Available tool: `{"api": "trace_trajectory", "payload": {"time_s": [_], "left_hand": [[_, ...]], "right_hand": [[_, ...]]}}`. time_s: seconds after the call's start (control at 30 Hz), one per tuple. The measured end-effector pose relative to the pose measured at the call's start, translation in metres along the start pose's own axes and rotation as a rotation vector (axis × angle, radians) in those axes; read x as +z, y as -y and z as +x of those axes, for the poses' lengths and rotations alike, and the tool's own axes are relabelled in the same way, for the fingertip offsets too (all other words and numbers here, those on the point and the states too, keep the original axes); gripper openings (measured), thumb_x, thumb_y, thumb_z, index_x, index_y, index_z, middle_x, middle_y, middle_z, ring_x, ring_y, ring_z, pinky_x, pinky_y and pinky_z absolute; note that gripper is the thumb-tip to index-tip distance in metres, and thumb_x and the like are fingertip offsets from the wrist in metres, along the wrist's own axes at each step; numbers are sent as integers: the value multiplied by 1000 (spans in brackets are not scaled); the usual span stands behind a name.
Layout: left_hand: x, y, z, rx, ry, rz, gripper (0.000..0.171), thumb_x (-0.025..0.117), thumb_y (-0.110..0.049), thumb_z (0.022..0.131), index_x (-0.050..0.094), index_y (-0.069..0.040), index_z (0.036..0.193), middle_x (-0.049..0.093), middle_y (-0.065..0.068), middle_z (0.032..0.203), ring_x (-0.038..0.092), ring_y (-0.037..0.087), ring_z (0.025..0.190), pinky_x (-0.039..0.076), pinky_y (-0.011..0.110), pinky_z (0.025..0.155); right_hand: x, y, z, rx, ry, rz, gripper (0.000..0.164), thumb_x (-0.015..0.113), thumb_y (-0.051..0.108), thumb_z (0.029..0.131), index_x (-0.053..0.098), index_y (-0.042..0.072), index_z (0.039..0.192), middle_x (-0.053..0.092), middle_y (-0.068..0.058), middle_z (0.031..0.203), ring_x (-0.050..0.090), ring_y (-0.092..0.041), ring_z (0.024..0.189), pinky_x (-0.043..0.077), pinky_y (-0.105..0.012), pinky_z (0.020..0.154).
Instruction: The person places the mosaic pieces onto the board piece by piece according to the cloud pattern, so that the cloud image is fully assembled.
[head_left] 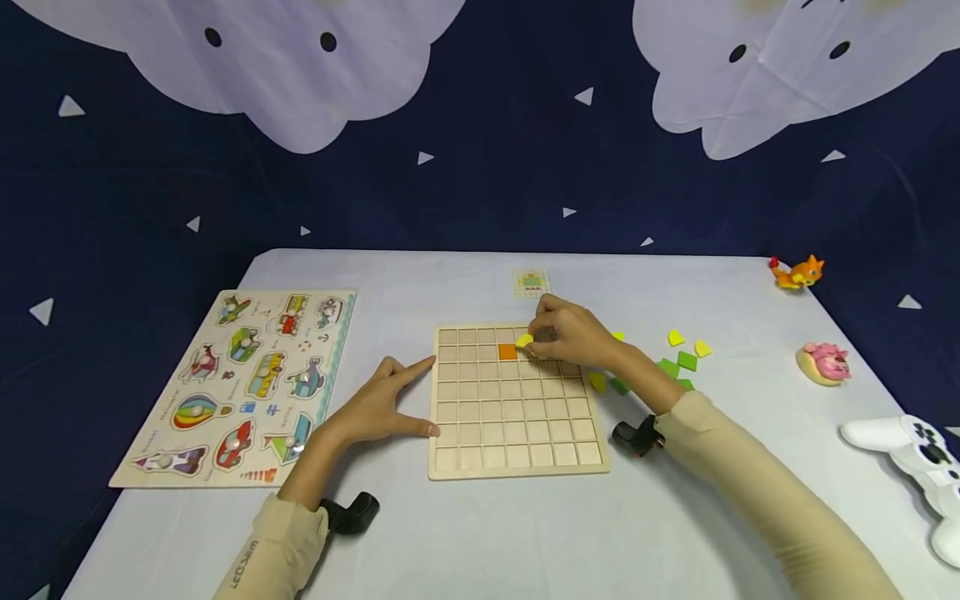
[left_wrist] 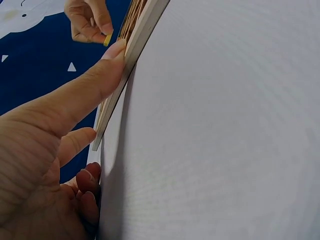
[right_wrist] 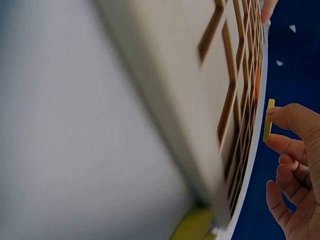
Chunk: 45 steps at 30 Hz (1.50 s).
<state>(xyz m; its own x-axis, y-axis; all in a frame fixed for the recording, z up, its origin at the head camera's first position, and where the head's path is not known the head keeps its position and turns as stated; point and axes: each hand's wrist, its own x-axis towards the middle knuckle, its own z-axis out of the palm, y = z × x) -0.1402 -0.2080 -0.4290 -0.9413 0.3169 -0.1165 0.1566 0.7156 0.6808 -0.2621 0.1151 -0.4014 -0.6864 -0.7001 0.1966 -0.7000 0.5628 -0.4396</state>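
- Far left on the tabletop (head_left: pixel 525 542): a picture puzzle board (head_left: pixel 228 477), set aside from my work.
- My left grip (head_left: pixel 378 408): thumb and forefinger spread, tips against the left edge of the wooden grid board (head_left: pixel 491 433); nothing grasped. I judge this as steadying.
- On the grid: one orange tile (head_left: pixel 507 352), seated near the far side.
- Just right of it: a yellow piece (head_left: pixel 524 340), held over the grid, apparently not yet seated.
- Pattern card (head_left: pixel 531 283) behind the board.
- My right grip (head_left: pixel 570 329): thumb and forefinger nearly closed, pinching that piece by its edges.
- Step in hand, my reading: placing yellow beside orange. Next move calls for squaring the piece to its cell, lowering, releasing.
- Right: loose green pieces (head_left: pixel 687 361) and yellow pieces (head_left: pixel 676 337).
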Motion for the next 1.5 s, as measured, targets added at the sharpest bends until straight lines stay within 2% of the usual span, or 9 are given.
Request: {"api": "trace_trajectory", "payload": {"time_s": [0.3,0.53,0.8,0.97,1.23,1.5], "left_hand": [[0,-4,3,2,5,-4,106,90,-44,67,37,-19,155,38,8,102,40,21,89,38,38,82],[0,-6,4,-3,7,-8,106,91,-43,67,37,-19,155,37,8,101,40,21,88,37,37,81],[0,-5,5,-10,8,-11,106,90,-44,67,37,-20,155,37,8,102,41,21,89,38,37,82],[1,-6,4,-10,6,-10,105,90,-44,67,37,-20,155,38,8,102,41,21,89,38,37,82],[-1,-6,2,-9,5,-7,106,90,-44,67,37,-20,155,38,8,102,41,21,89,38,37,82],[-2,-4,1,-5,5,-13,106,90,-44,67,36,-19,155,38,8,102,41,21,89,39,37,82]], "right_hand": [[12,13,11,-48,9,-2,18,78,19,85,78,5,97,55,-2,93,52,-14,78,48,-30,71],[17,20,19,-96,23,-52,16,79,22,86,78,7,94,55,-2,91,56,-12,78,49,-26,69],[21,25,27,-152,27,-118,18,80,21,84,79,6,93,55,-1,89,48,-9,73,44,-24,64],[24,26,27,-128,48,-102,14,78,21,87,78,8,92,57,-1,91,51,-9,74,46,-24,66],[25,29,26,-14,108,36,8,75,21,90,73,13,87,56,-1,90,54,-11,76,47,-27,67],[24,34,32,-32,148,-36,10,74,23,90,72,13,90,54,-2,89,48,-12,74,42,-25,65]]}}
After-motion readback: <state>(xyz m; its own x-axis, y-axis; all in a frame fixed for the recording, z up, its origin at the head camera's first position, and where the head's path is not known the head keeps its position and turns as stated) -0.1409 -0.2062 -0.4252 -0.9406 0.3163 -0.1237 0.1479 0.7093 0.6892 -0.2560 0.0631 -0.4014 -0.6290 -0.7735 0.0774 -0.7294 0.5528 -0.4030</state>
